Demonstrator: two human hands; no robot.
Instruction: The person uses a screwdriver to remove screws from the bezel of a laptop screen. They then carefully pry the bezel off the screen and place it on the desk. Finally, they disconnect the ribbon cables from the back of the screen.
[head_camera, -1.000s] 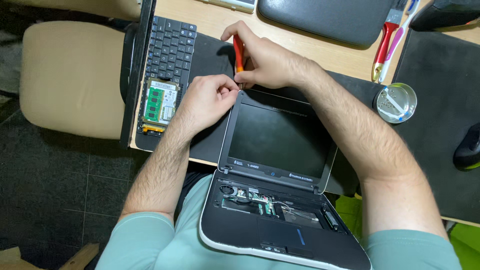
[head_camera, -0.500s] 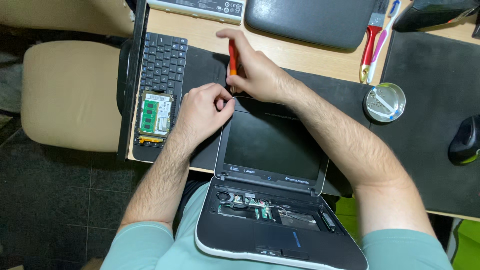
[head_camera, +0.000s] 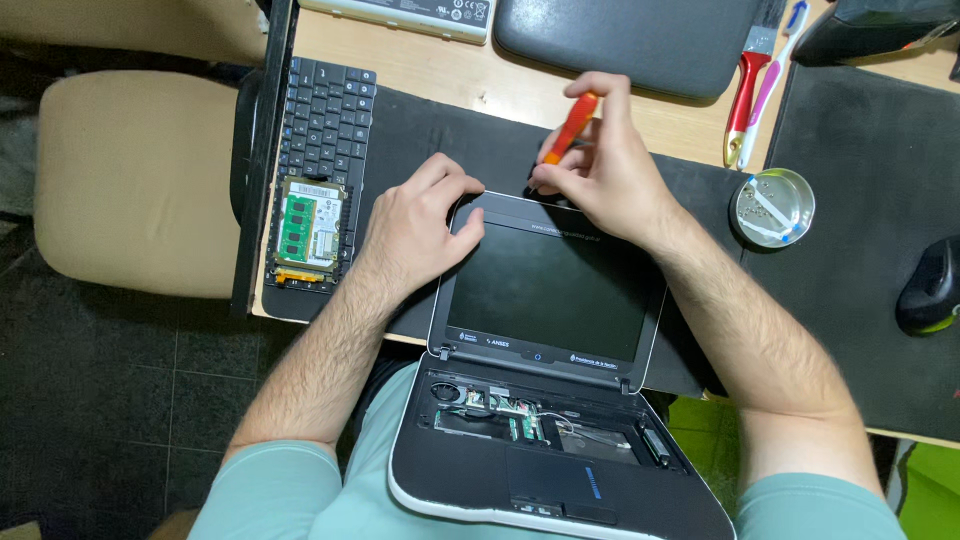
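A small dark laptop (head_camera: 548, 290) lies opened flat, its screen on the desk and its stripped base (head_camera: 540, 450) over my lap with bare circuit boards showing. My left hand (head_camera: 425, 225) presses on the screen's upper left corner. My right hand (head_camera: 605, 170) grips an orange-handled screwdriver (head_camera: 570, 128), its tip down at the top edge of the screen bezel.
A loose black keyboard (head_camera: 325, 125) lies to the left with green memory boards (head_camera: 308, 225) on it. A round metal dish (head_camera: 772, 207) holds screws at right, beside a red-handled brush (head_camera: 748, 85). A grey case (head_camera: 640, 40), a beige chair (head_camera: 135, 185) and a dark mouse (head_camera: 930, 285) surround the black mat (head_camera: 430, 130).
My right hand with the screwdriver has shifted right along the top of the screen bezel. My left hand stays at the upper left corner.
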